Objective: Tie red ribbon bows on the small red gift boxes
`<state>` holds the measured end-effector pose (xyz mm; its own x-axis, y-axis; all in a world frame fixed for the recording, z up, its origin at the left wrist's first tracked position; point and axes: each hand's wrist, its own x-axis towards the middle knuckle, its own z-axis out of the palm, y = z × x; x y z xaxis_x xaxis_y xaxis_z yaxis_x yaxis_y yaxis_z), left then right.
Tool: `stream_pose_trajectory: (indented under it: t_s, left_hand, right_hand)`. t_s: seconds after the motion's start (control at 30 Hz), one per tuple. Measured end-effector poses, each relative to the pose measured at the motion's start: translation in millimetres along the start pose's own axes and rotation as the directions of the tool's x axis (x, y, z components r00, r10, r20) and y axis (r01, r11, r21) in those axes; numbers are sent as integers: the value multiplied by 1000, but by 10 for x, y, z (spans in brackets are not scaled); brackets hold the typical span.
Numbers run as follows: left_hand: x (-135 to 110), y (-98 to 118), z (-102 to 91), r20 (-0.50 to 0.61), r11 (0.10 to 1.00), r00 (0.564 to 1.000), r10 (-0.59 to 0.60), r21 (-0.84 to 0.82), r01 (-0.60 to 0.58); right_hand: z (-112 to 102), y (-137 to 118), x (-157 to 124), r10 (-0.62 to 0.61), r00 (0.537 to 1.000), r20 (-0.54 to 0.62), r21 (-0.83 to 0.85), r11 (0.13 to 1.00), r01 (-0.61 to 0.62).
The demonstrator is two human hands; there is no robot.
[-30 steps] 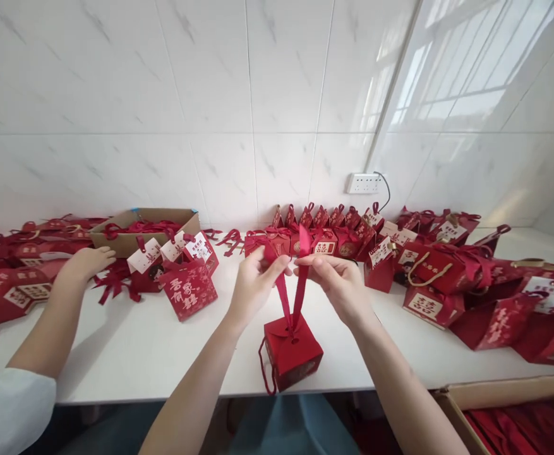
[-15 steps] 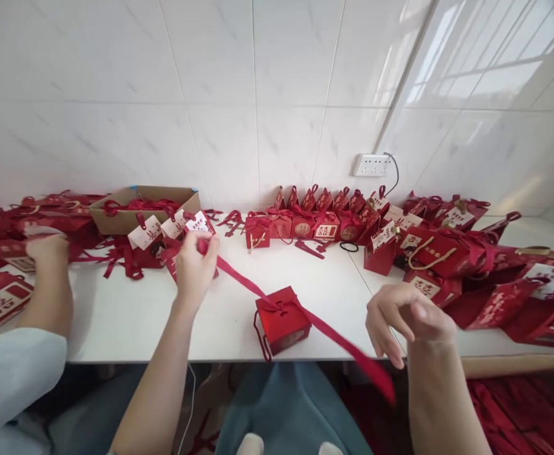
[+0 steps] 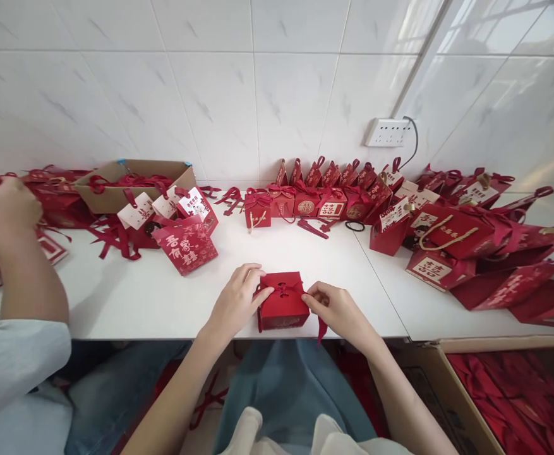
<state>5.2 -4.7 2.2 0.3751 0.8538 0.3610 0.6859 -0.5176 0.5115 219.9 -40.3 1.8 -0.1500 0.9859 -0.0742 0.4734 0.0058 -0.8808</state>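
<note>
A small red gift box stands near the front edge of the white table. A red ribbon crosses its top and one end hangs off the table edge below my right hand. My left hand pinches the ribbon at the box's left top corner. My right hand pinches the ribbon at the box's right side. Both hands touch the box.
Several red gift boxes and red bags line the back and right of the table. A cardboard box of ribbons sits back left, a red bag lies flat. Another person's hand works at far left. A carton stands on the floor at right.
The ribbon ends were held up above the box, then pulled wide to both sides. Now both my hands are back down at the box, holding the ribbon close to its top.
</note>
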Motion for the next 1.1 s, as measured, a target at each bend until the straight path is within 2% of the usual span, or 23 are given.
stream_pose_trajectory:
  t_s: [0.1, 0.17, 0.23, 0.3, 0.37, 0.43, 0.53, 0.63, 0.7, 0.77, 0.97, 1.03, 1.1]
  left_hand:
    - [-46, -23, -8, 54, 976, 981, -188, -105, 193]
    - [-73, -41, -27, 124, 926, 937, -327, -155, 344]
    - [-97, -69, -52, 218, 884, 895, -388, -187, 429]
    - [-115, -106, -67, 361, 853, 860, -361, -245, 461]
    - [-124, -144, -64, 501, 806, 817, -286, -336, 488]
    - [-123, -172, -46, 572, 749, 790, -220, -421, 512]
    - [-111, -187, -22, 555, 692, 812, -180, -515, 506]
    - [-100, -185, -24, 504, 620, 845, -180, -609, 495]
    - [-93, -187, -31, 509, 550, 841, -180, -657, 515]
    - [-85, -192, -33, 538, 494, 824, -180, -675, 549]
    - [-57, -185, -9, 621, 442, 765, -171, -645, 623]
    - [-49, -182, -4, 619, 435, 767, -166, -652, 621]
    - [-39, -178, -1, 584, 414, 792, -180, -685, 599]
  right_hand:
    - [-17, 52, -7, 74, 993, 88, 100, 992, -83]
    - [-8, 111, 9, 94, 984, 150, 139, 984, -115]
    - [13, 166, 31, 78, 976, 201, 206, 971, -120]
    - [39, 202, 50, 64, 973, 221, 300, 945, -130]
    - [55, 216, 62, 75, 977, 200, 382, 912, -148]
    - [52, 219, 69, 99, 983, 155, 433, 887, -157]
    - [10, 220, 65, 104, 990, 98, 414, 900, -136]
    - [-40, 197, 31, 63, 997, 45, 220, 973, -71]
    - [-60, 163, -2, 15, 1000, -8, 66, 998, -15]
    - [-69, 129, -29, -20, 999, -44, -18, 1000, 19]
    - [-73, 143, 7, -72, 991, -111, -58, 996, 66]
    - [-66, 154, 49, -46, 991, -123, -52, 998, 40]
    - [-66, 146, 94, -6, 986, -165, -39, 999, -1]
